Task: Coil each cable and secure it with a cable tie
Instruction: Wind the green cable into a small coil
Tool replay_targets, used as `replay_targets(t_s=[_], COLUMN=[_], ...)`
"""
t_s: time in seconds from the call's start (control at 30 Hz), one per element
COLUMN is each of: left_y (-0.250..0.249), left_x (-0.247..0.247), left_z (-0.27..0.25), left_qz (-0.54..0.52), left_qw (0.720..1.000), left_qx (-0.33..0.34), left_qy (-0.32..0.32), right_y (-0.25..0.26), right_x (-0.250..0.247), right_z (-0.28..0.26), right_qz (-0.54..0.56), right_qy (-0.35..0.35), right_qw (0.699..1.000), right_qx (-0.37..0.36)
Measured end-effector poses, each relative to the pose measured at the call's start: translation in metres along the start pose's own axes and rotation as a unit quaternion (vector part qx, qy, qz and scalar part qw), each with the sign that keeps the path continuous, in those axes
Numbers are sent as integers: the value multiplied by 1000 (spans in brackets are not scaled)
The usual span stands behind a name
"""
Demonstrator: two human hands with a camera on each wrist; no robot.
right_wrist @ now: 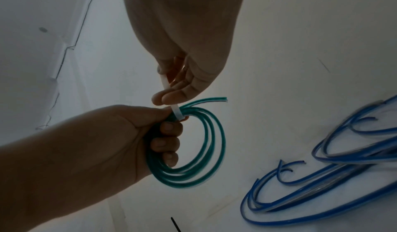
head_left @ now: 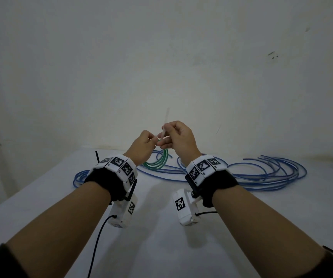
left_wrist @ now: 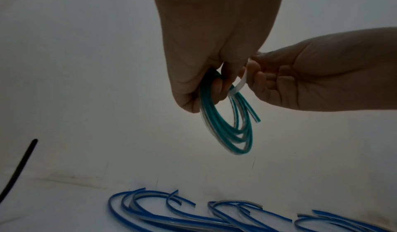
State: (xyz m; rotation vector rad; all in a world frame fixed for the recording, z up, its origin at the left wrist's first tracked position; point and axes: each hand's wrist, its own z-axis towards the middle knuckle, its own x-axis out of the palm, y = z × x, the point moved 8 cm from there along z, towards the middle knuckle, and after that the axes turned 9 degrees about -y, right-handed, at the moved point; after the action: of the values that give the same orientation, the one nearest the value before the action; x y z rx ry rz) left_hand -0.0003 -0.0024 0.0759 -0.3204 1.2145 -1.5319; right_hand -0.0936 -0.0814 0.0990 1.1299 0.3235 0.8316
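Above a white surface [head_left: 161, 247], a person's left hand [head_left: 142, 145] holds a coiled green cable [right_wrist: 193, 150] in the air, its fingers [right_wrist: 166, 142] curled through the loops in a closed grip. The right hand [head_left: 178, 140] pinches a white cable tie [right_wrist: 177, 112] between thumb and fingertips, the strap already wrapped over the top of the coil beside the cable's loose ends. In the head view the hands cover most of the coil, and only its lower arc hangs in sight; the tie's tail rises pale and blurred against the wall [head_left: 161, 57]. The tie's head is hidden among the fingers in every view, so whether the strap is threaded cannot be told. Loose blue cables [head_left: 266, 173] sprawl on the surface behind and below the hands, partly blocked by the wrist-worn cameras and cut off at the frame edges of both wrist views.
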Motion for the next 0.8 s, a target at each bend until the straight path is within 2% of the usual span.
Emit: replay_targets(t_s=[0.17,0.27,0.37,0.6,0.8], left_y=[-5,-10,-10,-30,-29], left_x=[-12,-24,-39,-53,-52], left_z=[-4,-6,-5,-2,-6], left_qz=[33,33,9,22,26], left_qw=[998,994,991,972,975], left_qx=[43,76,77,164,150], left_qy=[-19,-65,-113,-169,-161], right_y=[-1,-1,-2,0,0], right_x=[7,10,15,29,25], right_z=[-2,-2,-2,-11,-12], right_qz=[-38,-41,-35,45,36], right_qy=[-16,-18,-15,44,35], right_qw=[999,999,999,997,998], right_qx=[-8,4,26,41,45])
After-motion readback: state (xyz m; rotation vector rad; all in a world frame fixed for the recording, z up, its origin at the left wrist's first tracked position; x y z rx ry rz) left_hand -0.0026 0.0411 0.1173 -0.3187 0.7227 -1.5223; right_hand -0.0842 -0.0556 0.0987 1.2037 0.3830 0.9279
